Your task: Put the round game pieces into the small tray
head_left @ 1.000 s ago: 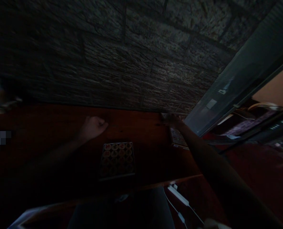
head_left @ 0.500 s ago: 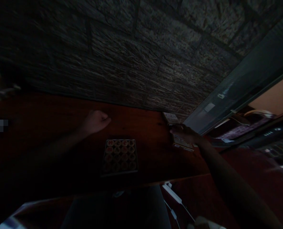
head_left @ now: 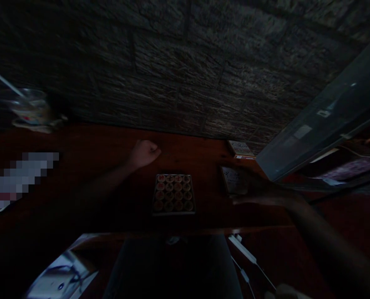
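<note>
The dark reddish-brown wooden table (head_left: 200, 162) looks smooth with a dull sheen. Behind it the grey stone-block wall (head_left: 172, 70) is rough and matt. The round wooden game pieces (head_left: 173, 193) look smooth, the clear plastic cup (head_left: 29, 109) glossy.

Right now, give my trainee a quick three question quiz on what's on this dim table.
1. True or false: the left hand is a closed fist on the table.
2. How many discs span one row of the tray?
3. Which is nearest the right hand: A the card, B the plastic cup, C the white cable?

Key: 1 true. 2 four. 3 A, the card beside its fingers; contact is too dark to judge.
</note>
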Available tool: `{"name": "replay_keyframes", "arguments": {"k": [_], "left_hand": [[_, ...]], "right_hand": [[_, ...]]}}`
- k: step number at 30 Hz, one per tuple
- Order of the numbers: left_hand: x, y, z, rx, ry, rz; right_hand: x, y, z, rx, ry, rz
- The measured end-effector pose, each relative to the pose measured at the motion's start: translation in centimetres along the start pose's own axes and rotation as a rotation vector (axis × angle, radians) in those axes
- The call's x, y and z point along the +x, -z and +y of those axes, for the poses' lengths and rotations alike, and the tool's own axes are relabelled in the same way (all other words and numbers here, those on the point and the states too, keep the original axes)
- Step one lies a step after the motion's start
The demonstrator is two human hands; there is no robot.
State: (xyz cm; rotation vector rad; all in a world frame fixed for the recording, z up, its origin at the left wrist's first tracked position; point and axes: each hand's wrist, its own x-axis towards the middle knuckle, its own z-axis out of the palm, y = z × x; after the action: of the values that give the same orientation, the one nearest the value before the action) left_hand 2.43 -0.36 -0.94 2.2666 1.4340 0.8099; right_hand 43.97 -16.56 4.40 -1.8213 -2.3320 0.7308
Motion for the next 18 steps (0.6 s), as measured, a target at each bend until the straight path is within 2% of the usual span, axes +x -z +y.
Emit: {"name": "replay_keyframes", "arguments": {"k": [3,7,13,18], "left_hand": [[0.1,-0.2,-0.3,-0.012,-0.024,0.01],[0.2,-0.3,-0.6,-0.055,-0.061,0.028],[0.2,-0.1,-0.6,-0.149,-0.082,0.019],[0.1,-0.2,-0.2,-0.234,-0.035,0.005]], "right_hand": [[0.2,0.3,-0.5,-0.014,0.025,-0.091],[1.1,0.1,-0.5,0.006,0.053,-0.072],[2.4,-0.6,-2.9,-0.058,0.077,0.067],[3.1,-1.8,-5.4,-0.097,0.234,0.21]]}}
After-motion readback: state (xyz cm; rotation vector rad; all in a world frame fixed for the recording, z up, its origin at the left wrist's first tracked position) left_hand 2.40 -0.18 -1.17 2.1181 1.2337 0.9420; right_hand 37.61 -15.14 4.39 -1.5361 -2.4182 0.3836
